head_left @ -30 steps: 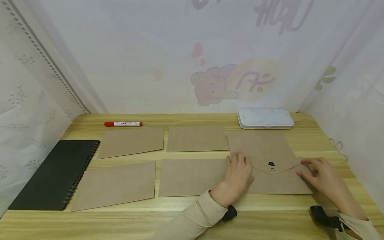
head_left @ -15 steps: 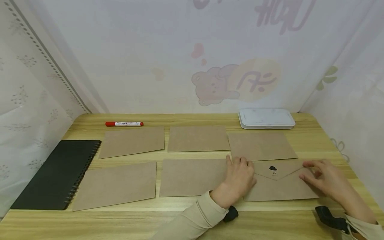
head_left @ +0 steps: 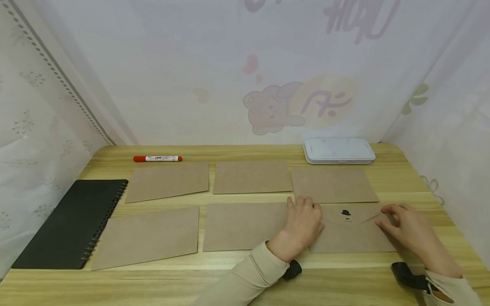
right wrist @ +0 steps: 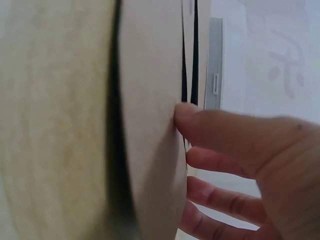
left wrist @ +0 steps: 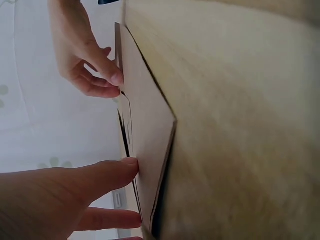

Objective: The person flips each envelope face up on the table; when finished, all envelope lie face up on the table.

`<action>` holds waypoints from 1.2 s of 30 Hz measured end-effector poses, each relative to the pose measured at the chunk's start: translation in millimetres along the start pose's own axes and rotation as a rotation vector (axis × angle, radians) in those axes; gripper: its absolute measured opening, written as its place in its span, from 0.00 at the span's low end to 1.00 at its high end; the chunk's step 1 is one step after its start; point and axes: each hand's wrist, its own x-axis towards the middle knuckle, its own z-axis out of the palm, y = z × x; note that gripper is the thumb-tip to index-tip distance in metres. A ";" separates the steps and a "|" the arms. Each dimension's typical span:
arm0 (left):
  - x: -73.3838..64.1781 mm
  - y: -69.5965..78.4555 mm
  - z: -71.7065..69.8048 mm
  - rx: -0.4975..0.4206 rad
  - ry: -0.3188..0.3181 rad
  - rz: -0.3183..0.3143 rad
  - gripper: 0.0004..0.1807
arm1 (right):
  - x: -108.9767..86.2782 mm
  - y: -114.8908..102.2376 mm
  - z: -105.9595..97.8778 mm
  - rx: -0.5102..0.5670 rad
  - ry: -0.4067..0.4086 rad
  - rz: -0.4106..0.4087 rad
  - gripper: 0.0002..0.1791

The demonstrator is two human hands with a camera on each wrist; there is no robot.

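Note:
A brown paper envelope, its pointed flap printed with a small black hat, lies at the right end of the front row on the table. My left hand grips its left side; the left wrist view shows the thumb against the face and fingers at the edge. At the opposite side, my right hand pinches the envelope near the flap's corner. In the right wrist view, that thumb presses the edge, with a dark gap under the envelope's near edge. My left hand covers the neighbouring envelope's right end.
Several more brown envelopes lie flat, including one directly behind. A black spiral notebook lies at left, a red marker at the back, and a pale flat case at back right. White patterned cloth surrounds the table.
The envelope has come toward me, uncovering the one behind it. Over the last half second its front edge has turned nearly level, and my right hand has shifted slightly left.

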 end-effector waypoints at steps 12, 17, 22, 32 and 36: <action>3.8 -6.1 -3.2 -0.031 0.067 -0.018 0.14 | 1.7 -5.4 -2.9 0.026 -0.007 0.051 0.22; 13.1 -27.0 -20.0 -0.110 0.067 -0.056 0.13 | 10.0 -6.0 -17.8 0.127 0.050 0.020 0.23; 36.7 -46.9 -32.6 -0.252 -0.115 -0.091 0.16 | 35.2 -4.6 -33.7 0.184 -0.011 -0.040 0.19; 66.6 -55.3 -25.3 -0.349 -0.233 0.004 0.20 | 71.8 0.8 -14.3 0.188 -0.265 -0.047 0.23; 62.6 -59.8 -18.0 -0.380 -0.264 -0.007 0.10 | 70.9 8.1 -8.9 0.206 -0.264 -0.068 0.20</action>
